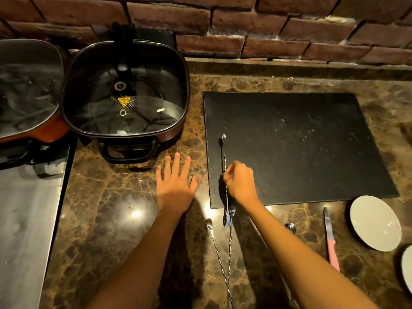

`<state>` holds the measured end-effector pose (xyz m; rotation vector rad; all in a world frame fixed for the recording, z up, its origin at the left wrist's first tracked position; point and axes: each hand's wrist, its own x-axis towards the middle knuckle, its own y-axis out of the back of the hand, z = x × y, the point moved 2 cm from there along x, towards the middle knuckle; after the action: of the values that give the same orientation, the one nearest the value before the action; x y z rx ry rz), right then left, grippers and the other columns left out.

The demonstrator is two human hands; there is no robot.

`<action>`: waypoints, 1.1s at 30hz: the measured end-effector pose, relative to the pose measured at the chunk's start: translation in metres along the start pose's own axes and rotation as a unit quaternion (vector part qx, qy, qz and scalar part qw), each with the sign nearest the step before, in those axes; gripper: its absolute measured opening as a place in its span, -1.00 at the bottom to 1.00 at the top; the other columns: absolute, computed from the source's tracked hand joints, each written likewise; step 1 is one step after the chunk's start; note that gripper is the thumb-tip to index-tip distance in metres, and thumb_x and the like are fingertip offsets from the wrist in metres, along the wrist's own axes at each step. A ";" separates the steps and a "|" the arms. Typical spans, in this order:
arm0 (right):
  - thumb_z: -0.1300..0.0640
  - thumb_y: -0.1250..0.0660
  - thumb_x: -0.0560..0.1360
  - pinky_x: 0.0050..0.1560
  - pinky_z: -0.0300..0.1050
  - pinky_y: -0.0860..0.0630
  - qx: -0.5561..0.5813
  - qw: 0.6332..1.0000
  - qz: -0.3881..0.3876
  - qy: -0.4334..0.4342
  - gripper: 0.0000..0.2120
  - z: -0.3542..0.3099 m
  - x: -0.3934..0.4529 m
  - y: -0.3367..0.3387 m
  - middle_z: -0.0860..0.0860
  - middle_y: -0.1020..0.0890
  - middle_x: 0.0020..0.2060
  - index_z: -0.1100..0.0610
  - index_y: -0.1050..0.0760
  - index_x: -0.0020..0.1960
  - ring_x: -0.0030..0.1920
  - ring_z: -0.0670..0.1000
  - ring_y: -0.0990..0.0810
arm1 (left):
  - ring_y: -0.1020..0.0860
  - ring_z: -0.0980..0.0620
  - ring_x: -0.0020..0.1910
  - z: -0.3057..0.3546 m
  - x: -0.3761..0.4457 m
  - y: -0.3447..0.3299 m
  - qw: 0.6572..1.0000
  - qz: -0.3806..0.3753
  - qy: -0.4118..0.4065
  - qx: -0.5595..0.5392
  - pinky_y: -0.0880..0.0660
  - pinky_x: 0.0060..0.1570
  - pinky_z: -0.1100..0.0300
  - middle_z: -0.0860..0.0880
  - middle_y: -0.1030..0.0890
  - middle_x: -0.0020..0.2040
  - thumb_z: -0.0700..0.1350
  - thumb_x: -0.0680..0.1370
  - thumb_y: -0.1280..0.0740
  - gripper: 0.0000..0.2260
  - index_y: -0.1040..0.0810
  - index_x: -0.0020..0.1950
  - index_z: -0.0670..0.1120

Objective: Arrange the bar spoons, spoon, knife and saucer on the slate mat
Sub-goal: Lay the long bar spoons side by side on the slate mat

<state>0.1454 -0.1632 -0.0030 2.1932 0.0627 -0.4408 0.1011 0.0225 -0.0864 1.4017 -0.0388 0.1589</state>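
Note:
A black slate mat [301, 141] lies on the brown marble counter. My right hand [239, 182] is shut on a twisted bar spoon [223, 150] at the mat's left edge; its bowl points away and its fork end [227, 220] hangs past the mat's near edge. Two more bar spoons [217, 248] lie crossed on the counter in front of the mat. A small spoon [290, 227] shows partly behind my right forearm. A pink-handled knife [330, 237] and a white saucer [375, 223] lie near the mat's right front corner. My left hand [175, 186] hovers flat with spread fingers, left of the mat.
Two electric skillets with glass lids [124, 90] [26, 85] stand at the back left against a brick wall. A steel surface [26, 219] adjoins the counter on the left. Another white dish [408, 268] peeks in at the right edge.

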 end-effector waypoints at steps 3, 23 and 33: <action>0.23 -0.26 0.48 -0.08 0.08 -0.56 -0.014 1.000 -0.008 0.012 -0.91 -0.012 0.014 -0.005 0.24 -0.61 -0.06 0.23 -0.52 -0.09 -0.04 0.27 -0.59 | -0.29 -0.24 0.58 0.000 0.000 -0.002 1.000 0.021 -0.008 0.009 -0.27 0.47 -0.29 -0.17 -0.35 0.59 0.12 0.63 -0.16 -0.47 -0.32 0.60 0.01; 0.20 -0.36 0.50 -0.08 0.00 -0.51 0.035 0.999 0.009 -0.025 -0.87 0.023 -0.027 0.006 0.11 -0.66 -0.23 0.23 -0.53 -0.19 -0.12 0.14 -0.61 | -0.34 -0.26 0.55 0.002 0.000 0.006 1.000 0.021 -0.006 0.005 -0.31 0.44 -0.29 -0.18 -0.40 0.56 0.10 0.64 -0.16 -0.49 -0.38 0.57 -0.02; 0.13 -0.36 0.49 -0.26 -0.02 -0.49 -0.053 0.993 -0.085 -0.056 -0.86 0.073 -0.148 -0.024 0.06 -0.58 -0.29 0.20 -0.48 -0.16 -0.18 0.13 -0.62 | -0.20 -0.26 0.61 0.001 0.004 0.006 0.998 -0.059 0.020 -0.030 -0.17 0.51 -0.31 -0.15 -0.28 0.63 0.17 0.61 -0.08 -0.43 -0.28 0.61 0.02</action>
<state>-0.0193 -0.1890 -0.0130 2.0623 0.2088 -0.6410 0.1041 0.0226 -0.0800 1.3361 0.0716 0.0872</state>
